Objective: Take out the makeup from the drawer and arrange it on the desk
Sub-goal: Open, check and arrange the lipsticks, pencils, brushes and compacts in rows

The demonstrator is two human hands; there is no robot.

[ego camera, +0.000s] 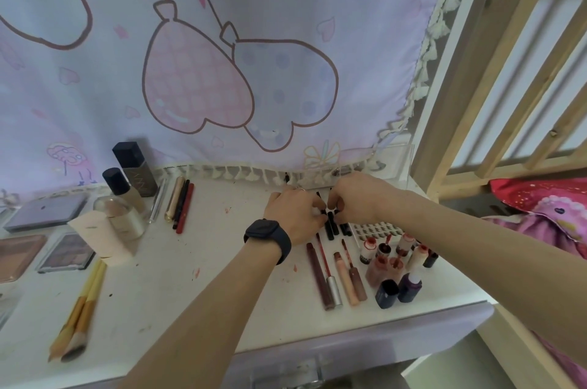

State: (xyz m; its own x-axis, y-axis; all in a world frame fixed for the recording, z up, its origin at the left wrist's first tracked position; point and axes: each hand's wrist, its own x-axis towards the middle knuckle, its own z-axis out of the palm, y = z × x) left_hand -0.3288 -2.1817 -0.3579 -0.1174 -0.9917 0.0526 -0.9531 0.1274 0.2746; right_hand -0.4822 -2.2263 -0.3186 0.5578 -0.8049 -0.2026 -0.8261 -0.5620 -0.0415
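Pastel printed cloth with heart-shaped balloon motifs and a tasselled hem (349, 7) hangs behind the white desk (197, 293); a pale wooden slatted frame (476, 71) stands off its right edge. The lavender drawer front (397, 341) sits below the front edge.

Both arms reach to the back edge, right of centre. The left hand (295, 214), with a black smartwatch (268, 234) on its wrist, and the right hand (362, 198) meet with fingers curled, each apparently pinching one of the short black cosmetic tubes (332, 226) lying side by side there; the exact grip is hidden by the knuckles.

At the left edge lie flat rectangular eyeshadow palettes (68, 252). Dark-capped beige foundation bottles (135, 169) stand near the back left corner. Two yellow-handled brushes (79, 309) lie towards the front left corner.

Slim red and nude lip gloss tubes (333, 274) lie in a row near the front edge, right of centre, just beside a cluster of small red, white and purple bottles (394, 261) by the right edge. Gold, black and red pencils (181, 204) lie near the back edge.
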